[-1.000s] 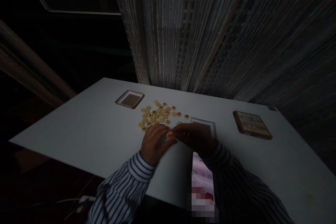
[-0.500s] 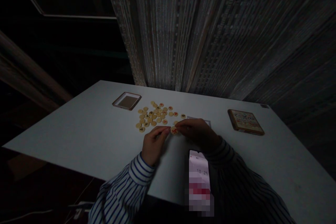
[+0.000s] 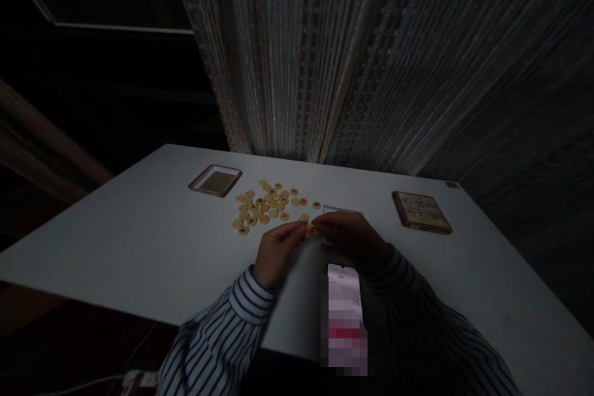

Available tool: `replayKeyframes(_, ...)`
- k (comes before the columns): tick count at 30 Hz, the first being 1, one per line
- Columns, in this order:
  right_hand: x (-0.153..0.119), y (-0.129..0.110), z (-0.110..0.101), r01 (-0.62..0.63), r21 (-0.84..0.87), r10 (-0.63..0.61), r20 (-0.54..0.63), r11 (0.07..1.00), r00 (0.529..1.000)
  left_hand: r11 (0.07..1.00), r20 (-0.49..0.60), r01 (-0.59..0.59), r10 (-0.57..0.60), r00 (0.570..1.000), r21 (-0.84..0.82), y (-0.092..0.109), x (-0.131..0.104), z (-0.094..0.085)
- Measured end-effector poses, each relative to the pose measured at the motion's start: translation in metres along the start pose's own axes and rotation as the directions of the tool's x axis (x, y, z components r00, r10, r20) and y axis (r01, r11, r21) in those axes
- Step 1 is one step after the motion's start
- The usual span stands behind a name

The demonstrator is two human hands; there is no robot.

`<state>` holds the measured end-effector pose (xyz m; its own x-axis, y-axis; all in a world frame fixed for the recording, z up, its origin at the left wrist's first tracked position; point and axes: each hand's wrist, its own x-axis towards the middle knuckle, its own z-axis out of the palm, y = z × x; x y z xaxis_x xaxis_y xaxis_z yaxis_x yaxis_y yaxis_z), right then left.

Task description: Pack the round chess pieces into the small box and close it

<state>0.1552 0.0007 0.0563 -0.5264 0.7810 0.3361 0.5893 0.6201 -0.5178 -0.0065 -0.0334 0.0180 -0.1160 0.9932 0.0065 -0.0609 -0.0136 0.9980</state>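
Between my fingertips is a round wooden piece point(image 3: 310, 231) with a red character on it. My left hand point(image 3: 277, 253) pinches its left side, and my right hand point(image 3: 351, 236) grips it from the right. Just beyond the hands, several more round pieces point(image 3: 264, 209) lie in a loose cluster on the white table point(image 3: 185, 253), some with red or black characters and some plain side up. Under and behind my right hand shows the edge of a pale flat item point(image 3: 341, 208), mostly hidden.
An open, shallow box point(image 3: 216, 181) is at the back left. On the right lies a wood-edged box point(image 3: 421, 211) with a printed top. A lit phone point(image 3: 344, 291) lies near the front edge. Curtains point(image 3: 278, 62) hang behind the table.
The view has shifted slightly, so the table items appear further left. Both hands still hold the piece, whose angle has changed, and my left fingertips are closer to my right ones.
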Motion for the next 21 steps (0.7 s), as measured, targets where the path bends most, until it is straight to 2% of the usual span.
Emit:
replayKeyframes(5,-0.004,0.002,-0.001,0.020,0.018,-0.019,-0.048,1.000,0.999,1.000,0.029,0.008,-0.008,1.000,-0.003,-0.004,0.001,0.004)
replayKeyframes(12,-0.018,0.012,0.003,0.117,0.038,-0.108,-0.191,0.992,0.976,0.996,0.071,0.043,-0.037,0.997,-0.083,-0.005,0.002,0.015)
replayKeyframes(17,-0.028,0.020,0.004,0.103,0.065,-0.091,-0.162,0.993,0.982,0.979,0.134,0.108,-0.085,0.987,-0.175,-0.006,0.002,0.024)
replayKeyframes(21,-0.032,0.020,0.001,0.109,0.020,-0.105,-0.138,0.994,0.985,0.952,0.157,0.186,-0.150,0.976,-0.244,-0.005,0.002,0.031)
